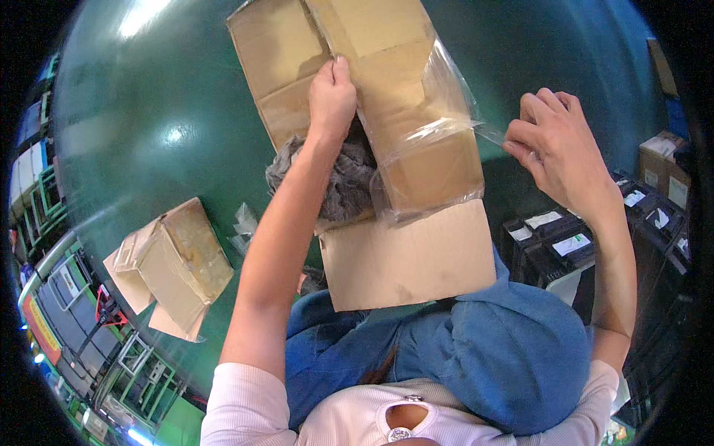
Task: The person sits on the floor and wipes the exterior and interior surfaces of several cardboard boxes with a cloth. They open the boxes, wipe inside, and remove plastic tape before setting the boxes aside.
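A large brown cardboard box with loose flaps lies in front of me, its lower flap reaching toward my lap. My left hand is closed on the edge of a box flap near the middle seam. To the right, my right hand pinches the end of a strip of clear packing tape, which stretches taut from the box's right side. Wrinkled clear tape still clings to that panel. Grey crumpled, fluffy material shows in the gap below my left hand, partly hidden by my forearm.
A smaller opened cardboard box sits on the green floor at the left, beside a scrap of clear plastic. Black crates with white labels stand close at the right. Racks and equipment line the far left.
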{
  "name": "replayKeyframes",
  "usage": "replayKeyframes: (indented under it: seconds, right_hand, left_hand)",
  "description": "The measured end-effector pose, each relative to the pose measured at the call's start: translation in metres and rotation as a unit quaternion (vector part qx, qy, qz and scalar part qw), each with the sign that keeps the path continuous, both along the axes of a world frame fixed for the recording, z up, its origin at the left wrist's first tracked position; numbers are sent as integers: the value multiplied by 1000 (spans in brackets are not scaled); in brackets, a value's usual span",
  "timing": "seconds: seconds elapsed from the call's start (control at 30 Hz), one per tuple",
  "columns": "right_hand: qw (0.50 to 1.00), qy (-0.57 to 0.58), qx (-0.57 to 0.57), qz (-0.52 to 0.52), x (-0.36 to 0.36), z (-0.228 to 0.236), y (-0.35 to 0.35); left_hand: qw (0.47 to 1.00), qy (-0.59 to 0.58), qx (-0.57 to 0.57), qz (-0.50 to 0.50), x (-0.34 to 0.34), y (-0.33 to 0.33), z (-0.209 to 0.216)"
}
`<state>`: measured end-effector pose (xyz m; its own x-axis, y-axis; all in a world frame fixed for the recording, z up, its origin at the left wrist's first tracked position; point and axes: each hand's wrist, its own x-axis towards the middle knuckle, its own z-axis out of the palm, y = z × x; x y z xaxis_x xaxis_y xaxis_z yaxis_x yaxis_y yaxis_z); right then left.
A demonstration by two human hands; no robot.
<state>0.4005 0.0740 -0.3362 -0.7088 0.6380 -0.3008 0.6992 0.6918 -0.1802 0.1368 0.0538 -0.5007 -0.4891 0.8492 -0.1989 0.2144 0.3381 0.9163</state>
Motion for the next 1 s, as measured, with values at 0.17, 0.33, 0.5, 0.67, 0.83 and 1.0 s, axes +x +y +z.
replayKeyframes:
  seconds: [0.17,0.33,0.5,0.67,0.83,1.0]
  right_hand:
    - [990,40,-108,-85,26,-11,33]
    - [928,71,-320,-177,82,-35,44]
    - [926,205,-296,-112,125,-49,73]
    - [900,210,-269,-273,60,-66,94]
    - [945,44,-267,-183,-35,-104,70]
    - [928,252,-150,-228,-59,-65,15]
  left_hand:
    - [986,148,70,-21,2,0,4]
    - [986,164,29,-9,2,5,-1]
    - [993,102,66,0,7,5,-12]
    - [985,-117,84,96,22,11,-3]
    - [975,-222,15,29,33,7,33]
    - [942,-325,71,48,-11,-41,63]
